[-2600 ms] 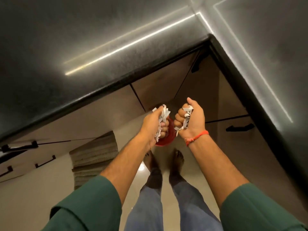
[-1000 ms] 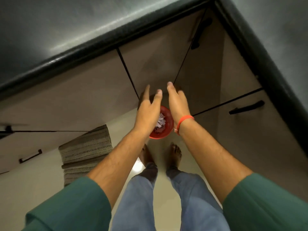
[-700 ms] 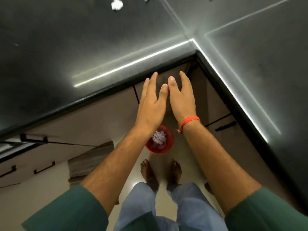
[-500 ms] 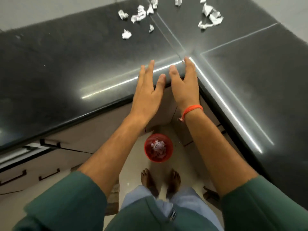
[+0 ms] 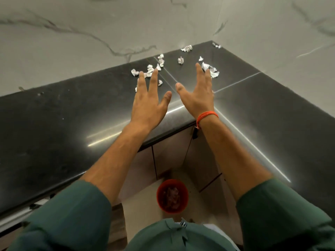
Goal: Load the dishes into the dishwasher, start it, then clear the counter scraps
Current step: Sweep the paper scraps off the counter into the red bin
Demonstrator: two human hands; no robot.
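Dark corner tabletop [image 5: 54,124], paper scraps [image 5: 210,70] scattered near its back corner. Our left hand [image 5: 148,104] and right hand [image 5: 198,98] reach over it, fingers spread and holding nothing, probably to scoop more. Red bin [image 5: 172,196] sits on the floor below the tabletop edge.

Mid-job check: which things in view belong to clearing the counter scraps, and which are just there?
Part of the job:
- paper scraps on the counter
- red bin on the floor, scraps already inside
- left hand and right hand, both open, reaching toward the scraps

Just there:
- marble wall
- cabinet doors
- orange wristband
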